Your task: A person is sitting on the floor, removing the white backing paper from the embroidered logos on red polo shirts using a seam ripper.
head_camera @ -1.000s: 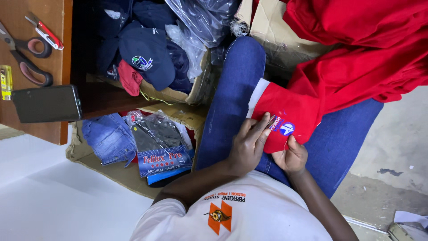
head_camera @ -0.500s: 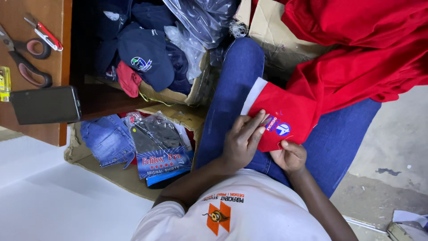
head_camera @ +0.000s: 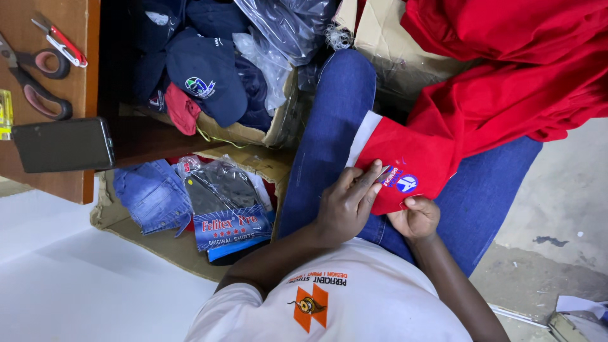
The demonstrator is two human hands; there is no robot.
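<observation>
- Red cloth (head_camera: 411, 161) is on my lap, spread over my right thigh, with a small blue and white badge (head_camera: 405, 183) near its lower edge. A white backing (head_camera: 362, 136) peeks out at the cloth's left edge.
- Left hand (head_camera: 345, 206) lies flat on the cloth's left side, fingers stretched out and pressing down, not gripping. Something thin and shiny sits under the fingertips; can't tell what it is.
- Right hand (head_camera: 415, 218) pinches the lower edge just under the badge, thumb on top, rest curled underneath.
- My take: soft, light, floppy stuff, so it'll bunch if I let go. Best held by the edge close to the badge, kept taut between both hands.
- The rest of the red fabric trails off to the upper right over a cardboard box (head_camera: 386, 44).
- Further left: a box of dark caps (head_camera: 209, 76), packed shirts (head_camera: 221, 209) and jeans (head_camera: 152, 193) on the floor.
- On the desk (head_camera: 88, 50) at the far left edge: scissors (head_camera: 35, 79), a phone (head_camera: 63, 144) by its lower corner, a little red cutter (head_camera: 60, 43).
</observation>
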